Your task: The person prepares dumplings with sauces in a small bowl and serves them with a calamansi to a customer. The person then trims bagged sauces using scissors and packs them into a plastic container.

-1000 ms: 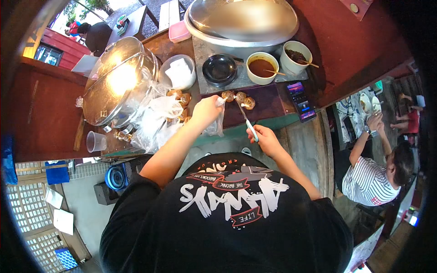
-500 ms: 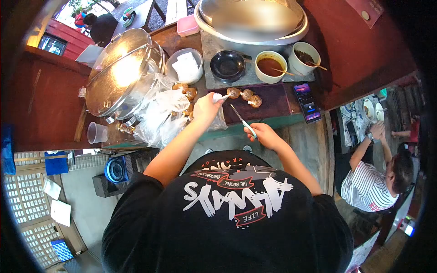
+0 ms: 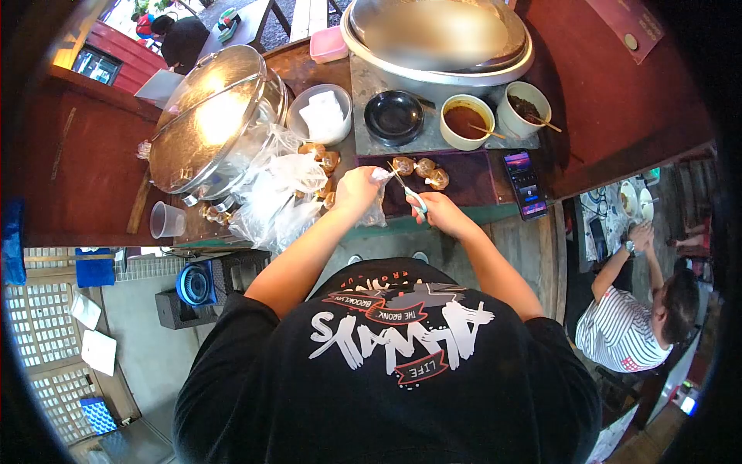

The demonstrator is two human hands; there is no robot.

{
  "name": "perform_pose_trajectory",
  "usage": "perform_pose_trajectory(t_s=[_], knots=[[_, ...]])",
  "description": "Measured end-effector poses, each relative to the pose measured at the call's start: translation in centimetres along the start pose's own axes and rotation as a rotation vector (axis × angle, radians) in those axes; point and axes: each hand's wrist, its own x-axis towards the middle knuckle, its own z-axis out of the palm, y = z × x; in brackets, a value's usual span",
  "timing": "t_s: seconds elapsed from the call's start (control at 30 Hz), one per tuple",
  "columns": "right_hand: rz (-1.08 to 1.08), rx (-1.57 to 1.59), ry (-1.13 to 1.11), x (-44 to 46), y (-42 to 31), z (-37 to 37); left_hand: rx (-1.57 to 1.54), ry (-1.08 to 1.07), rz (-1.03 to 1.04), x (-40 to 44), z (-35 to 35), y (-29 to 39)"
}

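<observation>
My left hand [image 3: 359, 190] pinches the twisted clear neck of a small plastic sauce bag [image 3: 403, 165], filled with something brown. In my right hand [image 3: 442, 214] is a pair of scissors [image 3: 416, 203] with a pale handle, its blades up at that neck beside my left fingertips. Whether the blades touch the plastic, I cannot tell. Two more brown sauce bags [image 3: 437, 179] lie just right of the first on the dark mat [image 3: 471, 174]. Left of my left hand is a heap of clear plastic bags [image 3: 270, 193], with several brown sauce bags [image 3: 328, 161] behind it.
A large lidded metal pot [image 3: 209, 124] stands at the left, a big basin [image 3: 440, 73] at the back. Between them are a tub with white paper [image 3: 297, 116] and a black plate [image 3: 393, 116]. Two sauce tubs [image 3: 464, 141] and a phone [image 3: 525, 184] are right. Another person [image 3: 622, 329] sits further right.
My right hand has brought the scissors up and left, so the blades now reach the bag neck at my left fingers. My left hand keeps its pinch. The view has shifted slightly.
</observation>
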Motion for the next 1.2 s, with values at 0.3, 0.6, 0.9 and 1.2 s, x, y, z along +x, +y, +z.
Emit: perform_pose_trajectory(t_s=[0.3, 0.6, 0.9, 1.2], knots=[[-0.136, -0.204, 0.030, 1.2, 1.5, -0.5, 0.109, 0.019, 0.060, 0.0, 0.1, -0.6], [-0.112, 0.071, 0.037, -2.5, 1.1, -1.1, 0.021, 0.158, 0.129, -1.9, -10.1, -3.9], [-0.151, -0.052, 0.113, -4.2, 0.8, -0.2, 0.722, -0.113, 0.022, -4.7, -6.5, -7.2], [-0.147, -0.048, 0.206, -7.2, -0.9, -0.6, 0.362, -0.104, 0.155, -3.5, -7.3, 0.0]])
